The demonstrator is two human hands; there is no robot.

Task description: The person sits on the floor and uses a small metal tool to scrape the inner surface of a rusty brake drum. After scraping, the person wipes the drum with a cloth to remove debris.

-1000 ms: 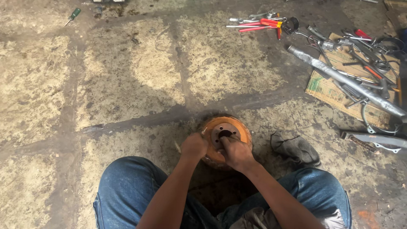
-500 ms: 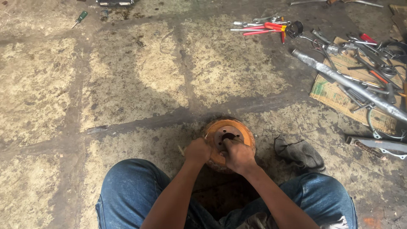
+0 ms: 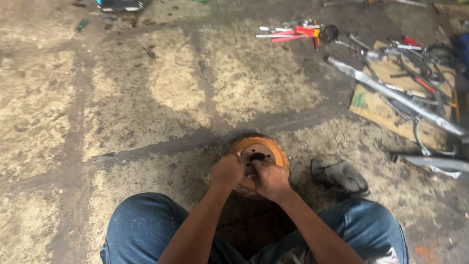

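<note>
Since a second ago both hands stay pressed on the rusty orange brake drum [image 3: 264,151], while the view has tipped down a little, so the drum and the tools sit slightly higher and farther right than before. That drum lies flat on the stained concrete floor [image 3: 146,98], just ahead of the person's knees in blue jeans [image 3: 146,227], with its dark centre hole showing between the hands. At the drum's 8 o'clock edge, the left hand [image 3: 227,170] is curled closed over the rim, gripping it. At about 5 o'clock the right hand [image 3: 270,180] is closed too, fingers reaching toward the centre hole; whether it holds a small tool there I cannot tell. A crumpled dark rag [image 3: 340,177] lies near the drum at its 3 o'clock. Well apart, toward 2 o'clock, a long grey metal tube [image 3: 391,95] lies slanted across a sheet of cardboard [image 3: 371,105] among tangled cables and hand tools. At 12 o'clock, far off, red-handled pliers [image 3: 293,33] rest on the floor, and a green-handled screwdriver [image 3: 81,24] lies far away toward 10 o'clock.
</note>
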